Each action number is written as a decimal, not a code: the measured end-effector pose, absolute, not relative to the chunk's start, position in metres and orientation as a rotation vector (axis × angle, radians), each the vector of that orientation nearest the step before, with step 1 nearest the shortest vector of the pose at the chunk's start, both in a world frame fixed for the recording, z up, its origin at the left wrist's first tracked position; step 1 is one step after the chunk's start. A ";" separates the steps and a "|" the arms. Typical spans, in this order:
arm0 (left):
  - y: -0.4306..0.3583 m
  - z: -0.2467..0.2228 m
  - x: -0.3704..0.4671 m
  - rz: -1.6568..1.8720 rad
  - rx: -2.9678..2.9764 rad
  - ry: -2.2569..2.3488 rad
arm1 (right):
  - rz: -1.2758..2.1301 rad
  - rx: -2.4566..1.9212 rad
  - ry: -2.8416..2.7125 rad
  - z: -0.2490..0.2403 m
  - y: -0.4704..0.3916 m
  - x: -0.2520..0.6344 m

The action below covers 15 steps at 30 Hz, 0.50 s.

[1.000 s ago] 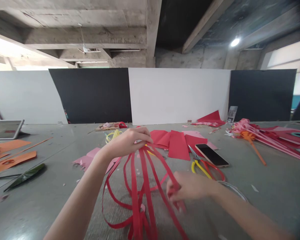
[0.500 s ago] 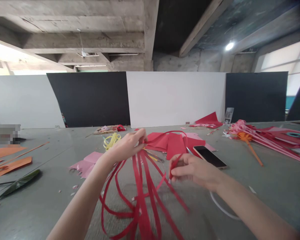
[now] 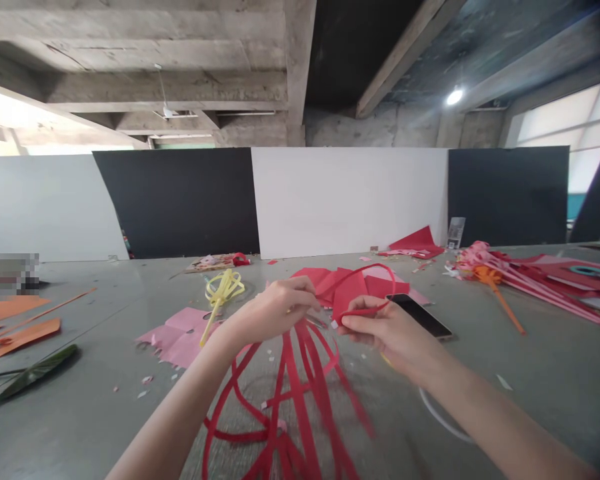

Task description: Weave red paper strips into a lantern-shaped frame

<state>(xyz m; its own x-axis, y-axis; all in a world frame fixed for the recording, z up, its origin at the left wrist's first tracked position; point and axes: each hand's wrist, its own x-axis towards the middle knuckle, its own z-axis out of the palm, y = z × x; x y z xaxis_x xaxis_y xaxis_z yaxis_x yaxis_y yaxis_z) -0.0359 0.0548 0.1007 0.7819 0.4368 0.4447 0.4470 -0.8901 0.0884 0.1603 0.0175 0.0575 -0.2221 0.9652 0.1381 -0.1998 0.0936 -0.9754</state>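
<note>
A bunch of long red paper strips [image 3: 294, 373] hangs and fans out below my left hand [image 3: 280, 307], whose fingers are closed around their gathered top. My right hand [image 3: 375, 327] pinches the end of one red strip [image 3: 367, 270], which arches up and back toward the left hand in a loop. A small whitish tab shows at that strip's end, near my right fingertips. Behind both hands lie folded red paper sheets [image 3: 347, 283]. The exact grip of the left fingers is partly hidden behind the hand.
A phone [image 3: 423, 317] lies beside my right hand, with a white cable [image 3: 443, 423] nearer. To the left are a yellow looped-strip flower [image 3: 223, 290], pink paper [image 3: 177, 333], a green leaf shape [image 3: 35, 377] and orange paper [image 3: 20, 340]. Pink and red strips [image 3: 525, 277] lie right.
My right hand has risen slightly, bringing the strip's end up and bending it into a loop. My left hand has shifted right and a little lower with the bunch.
</note>
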 end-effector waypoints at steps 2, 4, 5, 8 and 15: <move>0.051 0.100 -0.031 -0.773 -2.961 -0.757 | 1.326 -0.852 -1.261 0.056 0.018 0.160; 0.046 0.101 -0.026 -0.815 -2.968 -0.773 | 1.254 -0.849 -1.255 0.055 0.019 0.159; 0.043 0.102 -0.024 -0.835 -2.964 -0.782 | 1.211 -0.852 -1.259 0.054 0.019 0.158; 0.035 0.105 -0.020 -0.892 -2.902 -0.856 | 1.091 -0.886 -1.264 0.054 0.018 0.154; 0.031 0.103 -0.015 -0.877 -2.891 -0.873 | 0.904 -1.001 -1.284 0.055 0.013 0.147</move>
<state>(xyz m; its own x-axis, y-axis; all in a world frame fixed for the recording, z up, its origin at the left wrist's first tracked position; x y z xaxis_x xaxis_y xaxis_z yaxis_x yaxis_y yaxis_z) -0.0151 0.0305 0.1027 0.6904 0.5114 0.5117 0.5095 -0.8458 0.1580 0.1473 0.0131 0.0550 0.0845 0.9422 0.3242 0.0125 0.3243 -0.9459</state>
